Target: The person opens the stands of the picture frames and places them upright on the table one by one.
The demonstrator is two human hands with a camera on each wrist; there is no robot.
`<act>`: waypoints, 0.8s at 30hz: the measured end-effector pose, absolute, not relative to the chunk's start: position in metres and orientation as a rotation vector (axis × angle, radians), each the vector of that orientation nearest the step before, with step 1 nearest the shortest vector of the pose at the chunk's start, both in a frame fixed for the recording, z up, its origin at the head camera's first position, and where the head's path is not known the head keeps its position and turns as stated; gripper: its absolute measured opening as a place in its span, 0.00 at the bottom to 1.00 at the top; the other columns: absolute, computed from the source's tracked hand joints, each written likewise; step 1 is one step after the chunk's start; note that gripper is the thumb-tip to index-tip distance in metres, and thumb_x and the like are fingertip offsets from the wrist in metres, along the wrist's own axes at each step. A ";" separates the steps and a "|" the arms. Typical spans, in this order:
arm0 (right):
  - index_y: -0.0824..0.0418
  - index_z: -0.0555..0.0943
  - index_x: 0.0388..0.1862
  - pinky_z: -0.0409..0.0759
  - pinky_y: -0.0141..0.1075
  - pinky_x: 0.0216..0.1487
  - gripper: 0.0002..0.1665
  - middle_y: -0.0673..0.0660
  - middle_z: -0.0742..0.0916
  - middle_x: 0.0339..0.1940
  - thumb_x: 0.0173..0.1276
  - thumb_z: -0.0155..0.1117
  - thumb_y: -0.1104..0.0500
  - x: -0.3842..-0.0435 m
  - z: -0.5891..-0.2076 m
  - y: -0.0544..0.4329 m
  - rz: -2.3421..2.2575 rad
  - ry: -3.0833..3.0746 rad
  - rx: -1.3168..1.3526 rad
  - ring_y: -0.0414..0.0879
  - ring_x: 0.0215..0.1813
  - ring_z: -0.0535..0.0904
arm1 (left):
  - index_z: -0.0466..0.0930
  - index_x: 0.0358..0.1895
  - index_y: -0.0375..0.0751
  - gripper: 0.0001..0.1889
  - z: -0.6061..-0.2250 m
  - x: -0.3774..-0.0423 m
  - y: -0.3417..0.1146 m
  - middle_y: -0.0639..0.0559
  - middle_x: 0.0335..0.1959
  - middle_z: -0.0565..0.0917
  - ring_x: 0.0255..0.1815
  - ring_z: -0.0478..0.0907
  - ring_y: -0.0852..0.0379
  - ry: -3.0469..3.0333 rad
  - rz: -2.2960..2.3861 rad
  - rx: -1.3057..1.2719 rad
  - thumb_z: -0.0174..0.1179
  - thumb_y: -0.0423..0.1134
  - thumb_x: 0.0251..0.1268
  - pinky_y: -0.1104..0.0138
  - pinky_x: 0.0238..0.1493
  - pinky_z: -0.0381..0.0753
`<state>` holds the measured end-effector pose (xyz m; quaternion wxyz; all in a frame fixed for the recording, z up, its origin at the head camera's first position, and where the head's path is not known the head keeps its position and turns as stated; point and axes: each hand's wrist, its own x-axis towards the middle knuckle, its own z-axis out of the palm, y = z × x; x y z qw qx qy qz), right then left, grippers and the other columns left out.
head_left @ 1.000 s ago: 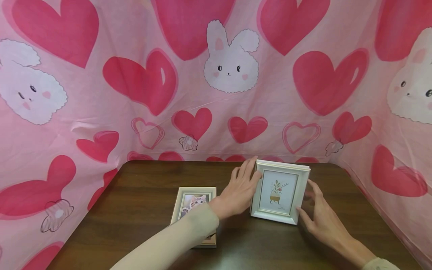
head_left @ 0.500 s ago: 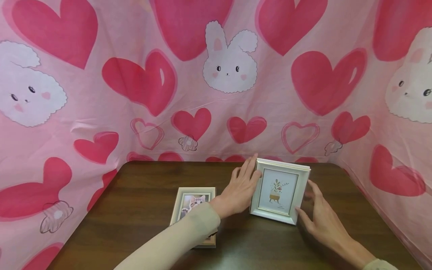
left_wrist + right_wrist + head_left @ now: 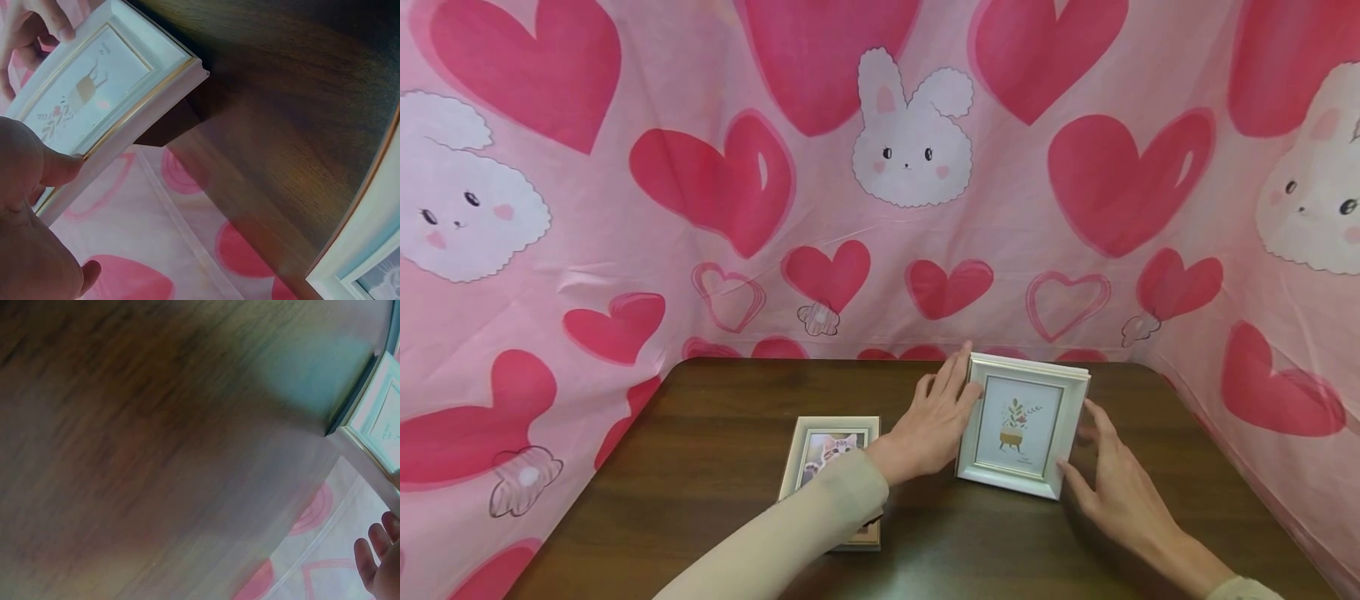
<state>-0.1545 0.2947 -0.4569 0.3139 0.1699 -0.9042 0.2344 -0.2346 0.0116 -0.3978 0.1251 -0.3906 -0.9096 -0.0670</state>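
Observation:
A cream-white picture frame (image 3: 1018, 429) with a potted-plant print stands on the table, leaning back slightly. My left hand (image 3: 932, 417) grips its left side; in the left wrist view the thumb (image 3: 62, 167) presses the front edge. At the opposite side my right hand (image 3: 1123, 487) holds it, thumb at the lower front edge and fingers partly hidden behind. The right wrist view catches only some fingers (image 3: 378, 540) near the frame's corner (image 3: 356, 440). Left of it lies a second picture frame (image 3: 831, 454) with a kitten photo, partly covered by my left forearm.
The dark brown wooden table (image 3: 722, 400) has its back edge just behind the standing frame. A pink cloth (image 3: 820, 192) with hearts and rabbit faces hangs around the back and sides. A dark flap (image 3: 167, 125) shows behind the held frame.
Both hands keep their hold on the picture frame, which has barely shifted. The kitten frame lies where it was.

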 end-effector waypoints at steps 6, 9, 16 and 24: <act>0.66 0.54 0.83 0.79 0.63 0.40 0.68 0.71 0.87 0.50 0.49 0.85 0.68 -0.154 -0.457 0.295 0.620 -2.393 0.434 0.67 0.49 0.85 | 0.60 0.74 0.49 0.39 -0.398 -0.234 0.011 0.43 0.86 0.26 0.86 0.33 0.45 -2.656 -0.204 -1.154 0.74 0.39 0.64 0.46 0.78 0.57; 0.65 0.53 0.84 0.79 0.62 0.40 0.68 0.70 0.87 0.50 0.50 0.84 0.68 -0.154 -0.457 0.296 0.617 -2.401 0.425 0.67 0.49 0.84 | 0.61 0.73 0.51 0.35 -0.398 -0.234 0.010 0.44 0.86 0.24 0.86 0.32 0.46 -2.664 -0.224 -1.161 0.69 0.39 0.69 0.46 0.78 0.56; 0.65 0.55 0.84 0.75 0.63 0.44 0.65 0.66 0.87 0.50 0.51 0.82 0.67 -0.153 -0.455 0.295 0.649 -2.373 0.337 0.69 0.47 0.82 | 0.63 0.75 0.52 0.29 -0.402 -0.231 0.006 0.44 0.86 0.22 0.86 0.34 0.45 -2.669 -0.222 -1.132 0.62 0.44 0.77 0.42 0.78 0.55; 0.67 0.62 0.80 0.72 0.61 0.47 0.58 0.66 0.84 0.50 0.52 0.81 0.66 -0.148 -0.447 0.292 0.625 -2.354 0.302 0.66 0.49 0.79 | 0.65 0.74 0.53 0.29 -0.401 -0.224 -0.007 0.45 0.87 0.28 0.85 0.37 0.44 -2.633 -0.205 -1.071 0.63 0.50 0.76 0.43 0.77 0.57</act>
